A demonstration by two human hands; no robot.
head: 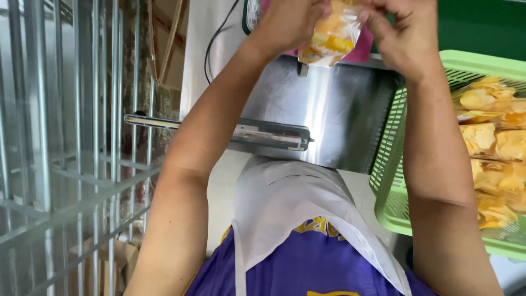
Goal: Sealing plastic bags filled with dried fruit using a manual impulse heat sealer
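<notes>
Both hands are up at the top edge of the view; the left hand [285, 22] grips the left side of a small clear bag [330, 38] of yellow chips, fingers curled tight on it; the right hand [402, 30] pinches the bag's top right part, fingers bent on the plastic, tips cut off by the top edge. The bag hangs between the 2 hands, up in the air, above the shiny metal table [329, 109]; its bottom corner points down & does not touch the table.

Under the arms lies a long sealer bar [263, 134], flat across the table, its end near the middle; there is bare metal between it & the bag, w/ room to move.

On the right sits a green basket [386, 164], close beside the right arm; its rim runs off the right edge; inside are more chip bags [493, 142], packed side by side.

On the left stand metal bars [71, 137], apart from the left arm; a black cord [211, 49] runs down the table's left edge. A white apron [285, 203] over a purple shirt [296, 263] fills the bottom.
</notes>
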